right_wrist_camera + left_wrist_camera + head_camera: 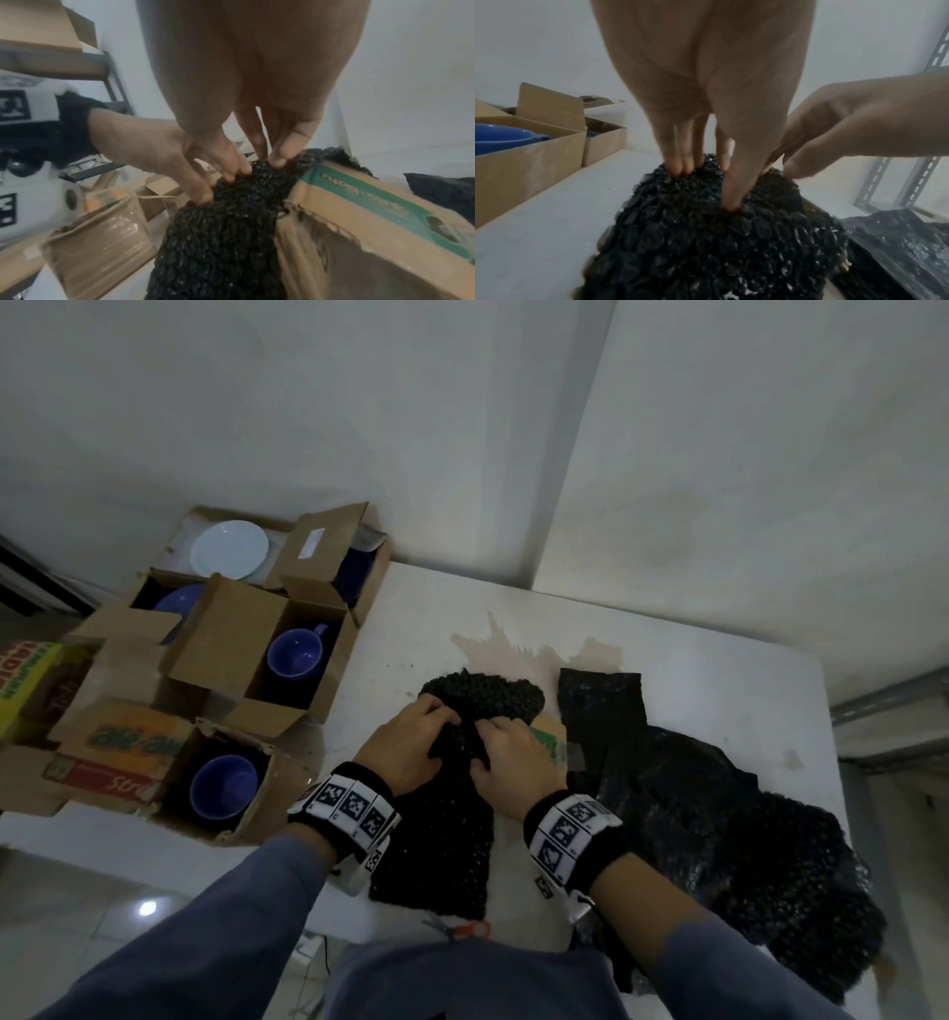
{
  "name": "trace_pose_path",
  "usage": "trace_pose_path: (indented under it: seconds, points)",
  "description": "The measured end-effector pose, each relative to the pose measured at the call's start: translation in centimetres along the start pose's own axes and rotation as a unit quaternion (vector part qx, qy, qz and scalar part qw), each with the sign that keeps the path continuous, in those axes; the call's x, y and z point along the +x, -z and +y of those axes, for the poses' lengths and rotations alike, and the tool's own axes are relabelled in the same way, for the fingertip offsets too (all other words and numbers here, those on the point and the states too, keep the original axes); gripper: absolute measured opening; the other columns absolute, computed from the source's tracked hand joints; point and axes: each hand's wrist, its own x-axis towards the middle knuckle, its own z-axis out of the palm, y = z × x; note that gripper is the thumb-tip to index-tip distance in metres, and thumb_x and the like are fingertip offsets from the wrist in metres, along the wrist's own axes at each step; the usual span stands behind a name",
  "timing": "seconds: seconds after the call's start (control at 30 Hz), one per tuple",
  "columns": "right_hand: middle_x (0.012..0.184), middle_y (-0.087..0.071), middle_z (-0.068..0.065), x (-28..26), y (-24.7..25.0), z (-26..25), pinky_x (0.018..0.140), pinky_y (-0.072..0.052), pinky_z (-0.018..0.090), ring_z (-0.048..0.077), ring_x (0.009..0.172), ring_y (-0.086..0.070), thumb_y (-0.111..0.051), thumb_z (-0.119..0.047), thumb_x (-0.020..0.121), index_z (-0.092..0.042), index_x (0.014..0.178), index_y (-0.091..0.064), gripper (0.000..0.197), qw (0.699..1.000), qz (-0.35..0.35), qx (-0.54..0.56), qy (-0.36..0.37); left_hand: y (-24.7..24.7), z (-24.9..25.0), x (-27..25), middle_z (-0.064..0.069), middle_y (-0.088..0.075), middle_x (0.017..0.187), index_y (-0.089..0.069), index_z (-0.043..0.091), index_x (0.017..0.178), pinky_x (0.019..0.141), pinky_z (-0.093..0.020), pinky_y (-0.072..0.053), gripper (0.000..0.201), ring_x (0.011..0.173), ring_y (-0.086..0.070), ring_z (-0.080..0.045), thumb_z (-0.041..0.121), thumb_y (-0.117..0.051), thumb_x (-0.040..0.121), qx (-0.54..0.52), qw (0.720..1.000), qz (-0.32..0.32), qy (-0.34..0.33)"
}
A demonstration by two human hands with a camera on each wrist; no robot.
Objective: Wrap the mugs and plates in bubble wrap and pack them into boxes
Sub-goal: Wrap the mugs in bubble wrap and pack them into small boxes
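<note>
Both hands work on a bundle of black bubble wrap [480, 706] on the white table [719, 660]. Left hand [405, 752] rests on top of the bundle with fingers [680, 162] and thumb pressing into the bubbles; right hand [513, 757] meets it from the other side, its fingertips [279, 160] pinching a fold of the wrap. What is inside the bundle cannot be told. The wrap trails toward the person as a long strip [436, 855]. Just right of the bundle is a cardboard box with green print [372, 203], its flap touching the wrap, and beyond it loose black bubble wrap sheets [719, 829] spread across the table. Orange-handled scissors [462, 928] lie at the near table edge. To the left stand open cardboard boxes [226, 629]: two hold blue mugs [295, 653] [223, 785], one a blue plate [177, 603], and the far one a white plate [230, 550].
</note>
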Motion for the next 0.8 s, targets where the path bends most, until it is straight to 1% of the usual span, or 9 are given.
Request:
trace_pose_path:
  seconds: [0.07,0.13,0.23,0.3,0.37,0.47,0.6,0.7,0.8]
  points:
    - [0.121,-0.053,0.012,0.7,-0.1,-0.4,0.085,-0.047,0.040,0.033,0.112,-0.051,-0.057,-0.023,0.090,-0.006,0.120,-0.051,0.035,0.996,-0.061,-0.031,-0.052,-0.5,-0.1,0.6,-0.003,-0.033,0.145,-0.034,0.017,0.147,0.091,-0.041,-0.049,0.074,0.129,-0.042,-0.024,0.019,-0.070,0.082,0.024,0.998,-0.046,0.032]
    - [0.136,-0.045,0.014,1.2,-0.7,-0.6,0.084,-0.048,0.042,0.037,0.114,-0.054,-0.056,-0.025,0.091,-0.004,0.129,-0.045,0.045,0.990,-0.099,-0.042,-0.094,-1.0,0.0,0.9,-0.005,-0.032,0.148,-0.024,0.015,0.152,0.093,-0.040,-0.047,0.083,0.132,-0.038,-0.026,0.027,-0.069,0.084,0.065,0.996,-0.047,0.040]
    - [0.155,-0.028,0.013,2.1,-1.5,-0.4,0.094,-0.045,0.043,0.038,0.125,-0.049,-0.054,-0.029,0.092,-0.005,0.152,-0.018,0.074,0.983,-0.128,-0.035,-0.128,-1.3,0.1,1.1,-0.003,-0.036,0.147,-0.022,0.018,0.152,0.095,-0.043,-0.040,0.085,0.130,-0.036,-0.027,0.041,-0.066,0.083,0.132,0.989,-0.030,0.052]
    - [0.155,-0.029,0.013,2.8,-1.4,-0.1,0.097,-0.045,0.042,0.038,0.125,-0.049,-0.056,-0.031,0.091,-0.008,0.155,-0.009,0.083,0.980,-0.145,-0.031,-0.133,-1.5,-0.1,1.2,0.001,-0.039,0.145,-0.025,0.021,0.150,0.095,-0.045,-0.037,0.084,0.128,-0.037,-0.027,0.050,-0.062,0.080,0.151,0.986,-0.021,0.069]
    - [0.150,-0.037,0.014,3.5,-1.3,-0.1,0.095,-0.047,0.041,0.037,0.122,-0.052,-0.059,-0.033,0.090,-0.008,0.154,-0.013,0.083,0.974,-0.169,-0.026,-0.150,-1.7,-0.6,1.3,0.003,-0.041,0.143,-0.029,0.024,0.147,0.094,-0.046,-0.036,0.083,0.125,-0.039,-0.027,0.056,-0.060,0.077,0.145,0.986,-0.031,0.074]
    - [0.128,-0.056,0.015,4.1,-1.2,-0.3,0.086,-0.052,0.039,0.036,0.109,-0.059,-0.061,-0.034,0.086,-0.010,0.141,-0.032,0.067,0.972,-0.167,-0.031,-0.161,-1.9,-1.1,1.5,0.004,-0.043,0.142,-0.033,0.026,0.145,0.095,-0.047,-0.036,0.081,0.123,-0.042,-0.027,0.059,-0.058,0.075,0.128,0.989,-0.039,0.067]
    - [0.113,-0.062,0.014,4.4,-0.5,-0.5,0.083,-0.054,0.039,0.034,0.102,-0.062,-0.062,-0.033,0.085,-0.012,0.131,-0.041,0.055,0.971,-0.175,-0.044,-0.160,-1.2,-1.1,2.0,0.002,-0.046,0.140,-0.038,0.024,0.140,0.097,-0.047,-0.036,0.073,0.125,-0.043,-0.025,0.058,-0.056,0.078,0.134,0.987,-0.063,0.055]
    - [0.107,-0.063,0.012,3.6,0.0,-0.5,0.074,-0.053,0.039,0.033,0.099,-0.063,-0.061,-0.025,0.086,-0.013,0.122,-0.049,0.040,0.979,-0.142,-0.058,-0.135,-0.1,-0.9,1.5,0.004,-0.057,0.126,-0.048,0.024,0.130,0.089,-0.043,-0.037,0.059,0.117,-0.049,-0.023,0.049,-0.062,0.078,0.166,0.986,-0.016,0.028]
    - [0.105,-0.061,0.007,3.2,0.3,-0.8,0.065,-0.044,0.034,0.032,0.095,-0.061,-0.056,-0.022,0.087,-0.015,0.111,-0.053,0.025,0.989,-0.076,-0.054,-0.111,0.7,-0.9,1.5,0.003,-0.063,0.120,-0.056,0.021,0.129,0.080,-0.039,-0.042,0.054,0.106,-0.059,-0.025,0.028,-0.068,0.078,0.160,0.987,0.029,-0.015]
